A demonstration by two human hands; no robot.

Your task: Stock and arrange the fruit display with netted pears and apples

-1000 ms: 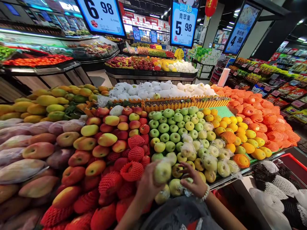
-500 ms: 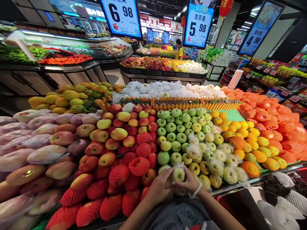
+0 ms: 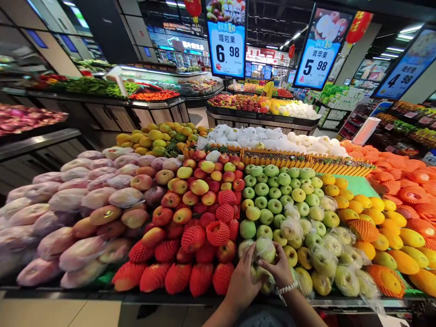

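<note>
Two bare hands meet at the front edge of a sloped fruit display, low in the head view. Left hand (image 3: 242,282) lies with fingers curled loosely round the near side of a yellow-green apple wrapped in clear plastic film (image 3: 263,274); right hand (image 3: 279,269), with a white beaded bracelet (image 3: 288,288) at the wrist, lies over the same apple from the right, fingers bent and spread across its top. Both are touching the wrapped fruit; whether either grip is closed tight, cannot tell. The apple sits in the front row of the green apple section, just below another film-wrapped pale green apple (image 3: 266,249) that the right fingertips reach up toward. Behind these, a bank of bare round green apples (image 3: 272,195) rises up the slope. Just beside on the left: red apples in red foam netting sleeves (image 3: 200,277), with loose red-and-yellow apples (image 3: 199,186) above them. Further left, large pinkish mangoes in clear wrap (image 3: 81,204). To the right of the green section, yellow-orange citrus fruit (image 3: 374,218), some in orange netting. Overhead hang blue-and-white price boards, one reading 6.98 (image 3: 226,49) and one reading 5.98 (image 3: 315,63). A pale tiled floor (image 3: 61,313) shows at lower left.
</note>
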